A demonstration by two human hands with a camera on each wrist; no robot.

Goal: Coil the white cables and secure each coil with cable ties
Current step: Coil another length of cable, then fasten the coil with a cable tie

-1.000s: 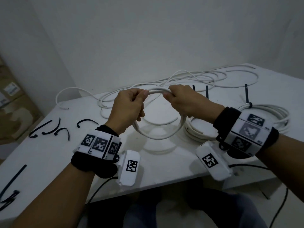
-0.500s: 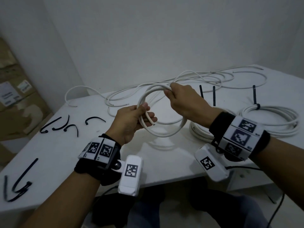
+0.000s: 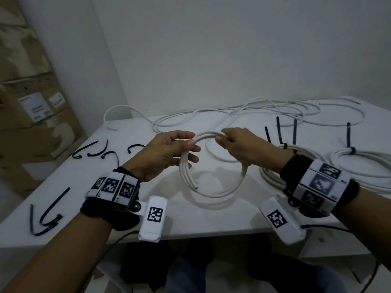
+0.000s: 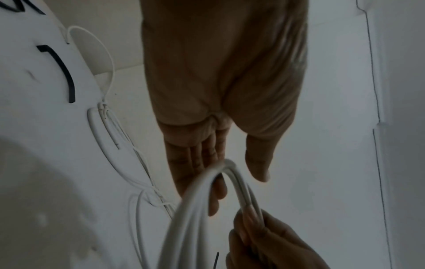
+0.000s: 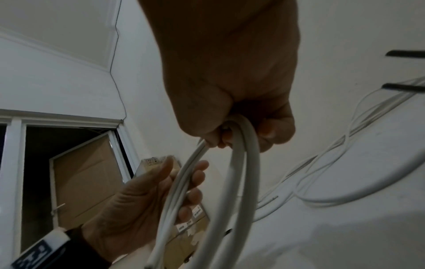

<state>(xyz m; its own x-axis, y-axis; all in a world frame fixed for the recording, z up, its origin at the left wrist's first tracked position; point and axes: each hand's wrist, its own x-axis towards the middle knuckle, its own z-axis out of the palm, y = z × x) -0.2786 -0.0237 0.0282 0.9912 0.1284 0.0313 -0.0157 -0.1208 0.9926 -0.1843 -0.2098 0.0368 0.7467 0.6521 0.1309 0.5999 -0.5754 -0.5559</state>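
I hold a small coil of white cable (image 3: 186, 174) upright above the white table (image 3: 127, 187). My right hand (image 3: 222, 140) grips the coil's top in a closed fist, seen close in the right wrist view (image 5: 239, 134). My left hand (image 3: 191, 144) lies against the coil's upper left side with its fingers fairly straight and its thumb apart from the cable (image 4: 184, 218). The cable's cut end (image 3: 195, 188) sticks out at the coil's lower left. Loose black cable ties (image 3: 101, 151) lie on the table to the left.
Long loose white cables (image 3: 254, 115) sprawl along the table's back. Two tied coils (image 3: 359, 166) with upright black ties (image 3: 350, 150) lie at the right, one partly behind my right wrist. More black ties (image 3: 46, 216) lie near the front left edge. Cardboard boxes (image 3: 31, 123) stand left of the table.
My left hand let go of the coil's top, slid round its left side and now rests there with straighter fingers. My right hand kept its grip on the top.
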